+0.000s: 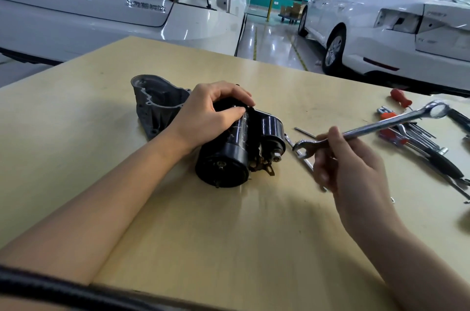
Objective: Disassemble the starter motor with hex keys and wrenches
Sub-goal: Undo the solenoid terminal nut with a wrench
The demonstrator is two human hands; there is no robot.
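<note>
the left hand (pixel 211 112) has its fingers curled over the top of the starter motor (pixel 236 142), thumb pressed along the near side of the black cylinder, so the hand grips the body from above; the wrist bends down and the bare forearm runs back toward the lower left corner. the right hand (pixel 348 160) pinches the shank of a wrench (pixel 368 130) between thumb and curled fingers, held off the table (pixel 229 234); the wrench's open end sits just right of the motor's small terminal nut (pixel 277 158), not touching it, while its ring end points up and to the right. the motor lies on its side near the middle of the tan table, round black end toward the camera, grey cast housing (pixel 155 102) at the far left end. a second wrench (pixel 302 158) lies flat under the right hand. further right lie a heap of hex keys and tools (pixel 412 137) and a red-handled screwdriver (pixel 400 97). white cars (pixel 101 5) stand behind the table.
</note>
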